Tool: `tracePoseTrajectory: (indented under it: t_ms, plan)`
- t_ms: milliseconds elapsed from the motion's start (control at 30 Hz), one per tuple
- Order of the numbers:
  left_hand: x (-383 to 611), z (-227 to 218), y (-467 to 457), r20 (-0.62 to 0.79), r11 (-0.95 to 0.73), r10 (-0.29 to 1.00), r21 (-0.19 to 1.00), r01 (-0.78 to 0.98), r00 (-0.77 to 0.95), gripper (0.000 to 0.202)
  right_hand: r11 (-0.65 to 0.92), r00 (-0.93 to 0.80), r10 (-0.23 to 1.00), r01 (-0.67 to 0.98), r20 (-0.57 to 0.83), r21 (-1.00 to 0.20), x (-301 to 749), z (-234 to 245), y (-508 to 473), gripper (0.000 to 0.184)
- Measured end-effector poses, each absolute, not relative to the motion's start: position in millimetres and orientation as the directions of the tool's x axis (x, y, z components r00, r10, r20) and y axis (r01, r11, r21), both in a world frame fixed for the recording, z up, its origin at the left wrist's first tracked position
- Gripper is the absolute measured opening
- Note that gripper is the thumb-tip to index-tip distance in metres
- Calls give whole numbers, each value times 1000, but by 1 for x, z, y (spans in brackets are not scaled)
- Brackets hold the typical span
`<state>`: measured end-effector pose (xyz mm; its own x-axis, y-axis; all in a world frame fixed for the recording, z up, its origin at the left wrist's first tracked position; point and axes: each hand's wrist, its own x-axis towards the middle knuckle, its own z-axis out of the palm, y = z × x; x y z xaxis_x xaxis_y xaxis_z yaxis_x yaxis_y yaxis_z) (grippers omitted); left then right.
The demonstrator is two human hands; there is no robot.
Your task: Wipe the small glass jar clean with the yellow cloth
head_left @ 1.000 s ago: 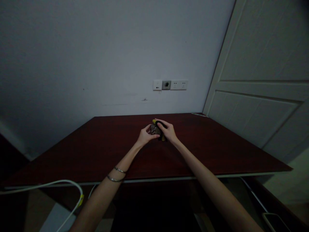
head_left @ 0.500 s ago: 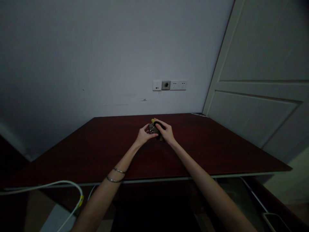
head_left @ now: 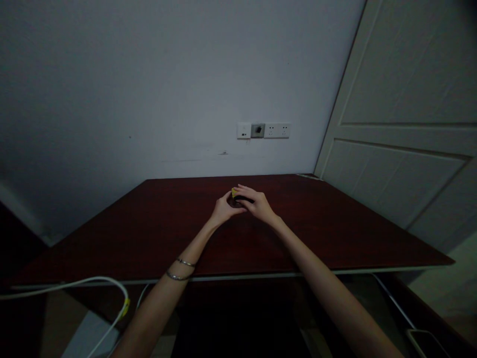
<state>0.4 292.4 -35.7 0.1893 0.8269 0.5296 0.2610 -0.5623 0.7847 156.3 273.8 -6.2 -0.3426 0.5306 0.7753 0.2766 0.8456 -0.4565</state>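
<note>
Both my hands meet over the middle of a dark red-brown table (head_left: 149,233). Between them is a small black and yellow object (head_left: 237,196), too dim and too covered to name. My left hand (head_left: 223,211) curls its fingers round the object's left side. My right hand (head_left: 257,205) lies over its top and right side, fingers closed on it. Two thin bracelets (head_left: 181,268) sit on my left forearm. Only a yellow corner and a dark strip of the object show between the fingers.
A white wall rises behind the table with a row of sockets (head_left: 264,131). A white panelled door (head_left: 402,129) stands at the right. A white cable (head_left: 93,288) loops below the table's front edge at the lower left.
My hands have closed further over the object, which shows less than before. The right hand has turned flatter over its top. The hands stay in the same place on the table.
</note>
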Motion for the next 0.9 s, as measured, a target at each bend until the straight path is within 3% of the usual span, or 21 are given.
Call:
tracePoseTrajectory:
  t_ms: [167, 400, 633, 800, 900]
  plan:
    - [1, -34, 287, 556, -586, 807, 717, 377, 196, 76, 791, -220, 599, 310, 770, -528, 151, -7, 284, 27]
    - [0, -36, 292, 582, -585, 801, 709, 394, 143, 53, 862, -359, 495, 322, 792, -392, 142, -12, 274, 30]
    - [2, -33, 285, 588, -618, 785, 716, 325, 197, 77, 724, -77, 680, 229, 729, -651, 146, -4, 284, 26]
    - [2, -32, 284, 517, -560, 823, 807, 186, 236, 77, 634, 100, 757, 127, 646, -763, 155, -10, 292, 30]
    - [3, -32, 288, 484, -510, 848, 856, 83, 218, 72, 610, 119, 784, 32, 609, -792, 157, -17, 293, 34]
